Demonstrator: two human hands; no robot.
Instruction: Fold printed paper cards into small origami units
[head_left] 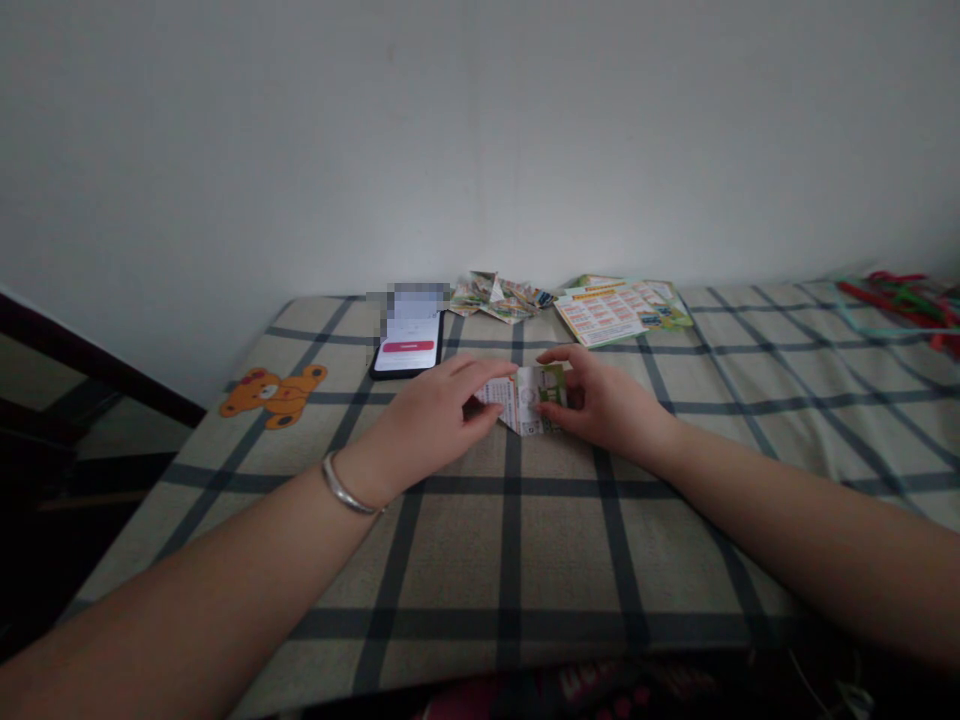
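Note:
Between my two hands is a small folded paper leaflet [526, 400], white with fine print and a green patch on its right part. My left hand [442, 410], with a silver bracelet [346, 487] at the wrist, pinches its left edge between thumb and fingers. At its right edge, my right hand [592, 398] grips the paper with the thumb in front. The leaflet is creased, and its lower edge comes to a blunt point. Just beyond it lie several folded paper pieces [499, 297] in a small heap.
A lit phone [409, 335] lies behind my left hand. Flat printed leaflets [619, 310] are stacked near the wall [480, 130]. A clear tray [870, 318] with red and green items sits far right. The checked tablecloth [465, 560] bears a bear picture [274, 397] at left.

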